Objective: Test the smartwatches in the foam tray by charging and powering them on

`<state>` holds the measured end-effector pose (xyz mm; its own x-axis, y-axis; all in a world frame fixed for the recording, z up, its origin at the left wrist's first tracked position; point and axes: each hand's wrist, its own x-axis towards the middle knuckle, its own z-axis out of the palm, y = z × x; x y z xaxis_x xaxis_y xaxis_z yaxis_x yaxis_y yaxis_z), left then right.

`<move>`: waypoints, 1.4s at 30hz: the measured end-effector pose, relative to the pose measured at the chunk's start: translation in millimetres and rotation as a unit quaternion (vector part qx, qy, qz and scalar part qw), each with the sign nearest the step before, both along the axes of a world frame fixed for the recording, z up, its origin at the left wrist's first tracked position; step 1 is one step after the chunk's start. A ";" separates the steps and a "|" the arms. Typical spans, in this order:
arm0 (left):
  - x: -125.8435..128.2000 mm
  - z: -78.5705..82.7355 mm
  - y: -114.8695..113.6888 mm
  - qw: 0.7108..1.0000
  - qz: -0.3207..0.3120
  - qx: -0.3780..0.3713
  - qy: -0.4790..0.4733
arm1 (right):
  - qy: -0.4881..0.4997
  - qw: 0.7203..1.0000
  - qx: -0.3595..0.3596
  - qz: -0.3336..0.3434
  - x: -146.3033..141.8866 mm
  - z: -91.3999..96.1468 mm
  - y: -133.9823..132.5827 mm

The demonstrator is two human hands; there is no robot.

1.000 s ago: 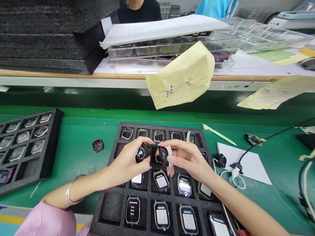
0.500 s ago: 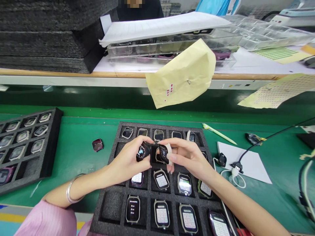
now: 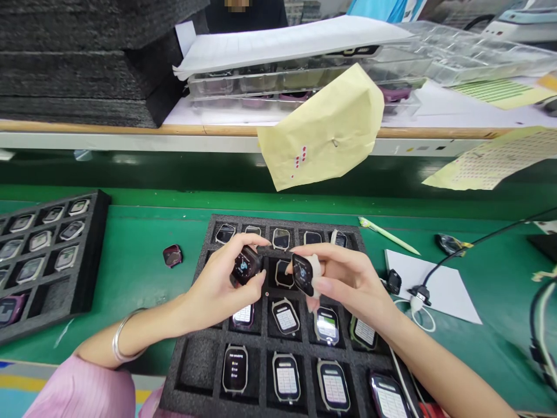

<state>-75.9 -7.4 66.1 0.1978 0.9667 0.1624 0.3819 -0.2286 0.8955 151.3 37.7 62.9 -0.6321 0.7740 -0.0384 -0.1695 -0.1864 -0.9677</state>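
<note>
My left hand (image 3: 226,278) grips a black smartwatch body (image 3: 246,265) by its edges, its lit dial facing up. Between the thumb and fingers of my right hand (image 3: 348,278) is a light-coloured smartwatch body (image 3: 303,274), tilted, its dark dial lit too. The two watches are apart, both above a black foam tray (image 3: 195,363). Strapless watches lie in many of its pockets, among them one with a lit grid screen (image 3: 286,317) and one with a text list (image 3: 235,369). My hands cover part of the middle rows.
A second foam tray (image 3: 93,255) of watches lies at left, near a loose purple watch (image 3: 173,255). At right are a green pen (image 3: 389,235), white paper (image 3: 452,290) and cables. Yellow paper (image 3: 324,133) hangs from the shelf edge, below plastic boxes. A person sits behind.
My hands have drawn apart. The black watch has moved slightly left and the light one right, uncovering a watch in the pocket between them.
</note>
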 end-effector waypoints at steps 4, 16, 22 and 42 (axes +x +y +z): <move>-2.7 1.7 -2.7 1.000 0.010 0.014 0.000 | 0.007 1.000 0.003 0.000 4.1 6.9 -3.2; -4.5 -2.7 11.2 0.932 -0.018 -0.245 -0.266 | -0.003 0.997 -0.060 0.038 -7.5 -10.4 9.6; -6.3 -7.0 12.3 0.917 -0.023 -0.264 -0.298 | -0.030 0.999 -0.032 0.010 -7.9 -16.5 9.1; 0.4 -14.8 11.3 0.929 -0.019 -0.252 -0.270 | -0.022 1.000 -0.015 -0.013 -10.9 -16.8 2.9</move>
<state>-75.5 3.8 51.3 0.2540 0.9410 -0.2236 -0.1531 0.2674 0.9513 140.4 40.6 46.1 -0.6092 0.7879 -0.0896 -0.1321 -0.2122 -0.9682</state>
